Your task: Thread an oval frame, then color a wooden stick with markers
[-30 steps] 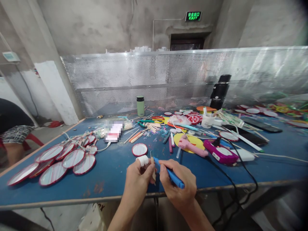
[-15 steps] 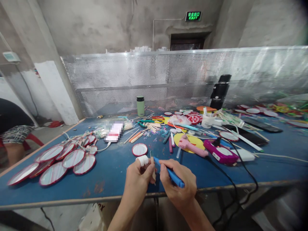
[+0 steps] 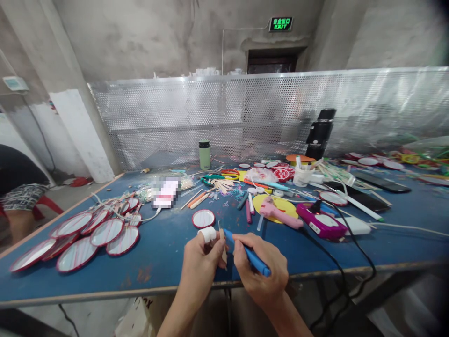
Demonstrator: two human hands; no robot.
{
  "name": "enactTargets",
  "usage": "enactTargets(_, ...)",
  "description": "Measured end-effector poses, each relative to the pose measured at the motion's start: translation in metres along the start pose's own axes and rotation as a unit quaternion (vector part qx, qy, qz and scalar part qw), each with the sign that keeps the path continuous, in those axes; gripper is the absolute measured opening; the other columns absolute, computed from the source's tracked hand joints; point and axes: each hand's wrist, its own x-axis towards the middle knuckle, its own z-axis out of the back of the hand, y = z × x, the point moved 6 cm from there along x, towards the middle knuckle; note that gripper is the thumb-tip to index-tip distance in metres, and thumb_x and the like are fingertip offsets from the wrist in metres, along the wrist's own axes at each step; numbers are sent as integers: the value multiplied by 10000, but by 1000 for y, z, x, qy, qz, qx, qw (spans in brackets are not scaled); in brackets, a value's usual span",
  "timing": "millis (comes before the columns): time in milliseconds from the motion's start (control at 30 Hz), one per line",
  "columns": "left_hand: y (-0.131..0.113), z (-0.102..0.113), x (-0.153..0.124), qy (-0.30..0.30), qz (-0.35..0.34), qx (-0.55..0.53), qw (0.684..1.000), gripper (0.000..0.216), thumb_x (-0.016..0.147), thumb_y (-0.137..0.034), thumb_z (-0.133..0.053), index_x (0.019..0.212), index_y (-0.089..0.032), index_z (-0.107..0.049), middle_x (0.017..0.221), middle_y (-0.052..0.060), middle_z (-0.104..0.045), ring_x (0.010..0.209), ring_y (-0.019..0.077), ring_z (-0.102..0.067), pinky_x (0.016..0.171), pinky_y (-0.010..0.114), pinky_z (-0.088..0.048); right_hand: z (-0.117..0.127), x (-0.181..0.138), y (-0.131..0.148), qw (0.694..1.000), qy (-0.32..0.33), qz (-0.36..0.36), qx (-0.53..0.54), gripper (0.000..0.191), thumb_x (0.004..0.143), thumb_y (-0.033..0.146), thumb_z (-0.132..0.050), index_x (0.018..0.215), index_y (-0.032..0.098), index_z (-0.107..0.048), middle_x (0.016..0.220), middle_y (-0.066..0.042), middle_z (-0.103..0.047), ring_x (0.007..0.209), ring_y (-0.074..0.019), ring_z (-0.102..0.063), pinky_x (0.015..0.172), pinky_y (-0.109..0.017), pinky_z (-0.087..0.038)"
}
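My left hand (image 3: 201,262) pinches a small wooden stick (image 3: 222,239) upright near the blue table's front edge; its forefinger wears a white tape wrap (image 3: 207,233). My right hand (image 3: 261,271) grips a blue pen (image 3: 249,254) like a pencil, its tip touching the stick. A small round red-rimmed disc (image 3: 204,218) lies on the table just beyond my hands.
A pile of red-rimmed oval fans (image 3: 84,231) lies at the left. A pink glue gun (image 3: 278,213), a magenta device (image 3: 322,223) with black cables, markers, sticks and a green bottle (image 3: 205,155) crowd the blue table (image 3: 157,255). A person sits at far left (image 3: 17,187).
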Motion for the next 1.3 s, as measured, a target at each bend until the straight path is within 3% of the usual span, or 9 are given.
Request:
enactTargets(433,-4,-1,-1,-2,-15,-17,1000,156,801,-269,-650,696,-163,-602,527,-39,-577,489,109,-538,510,201,-403,-3,-2,1,1000,12,11,23,107,877,113,-585,908,176,-666,734,-14,-735,635,-124,-694,649,-218,-525)
enactTargets(1300,0,0,0,-3,2,-8,1000,251,796,-367,-690,691,-151,-616,521,-11,-574,489,133,-551,520,230,-435,-2,0,-1,1000,2,-10,8,100,886,123,-585,860,184,-659,697,3,-720,600,-119,-683,619,-226,-496)
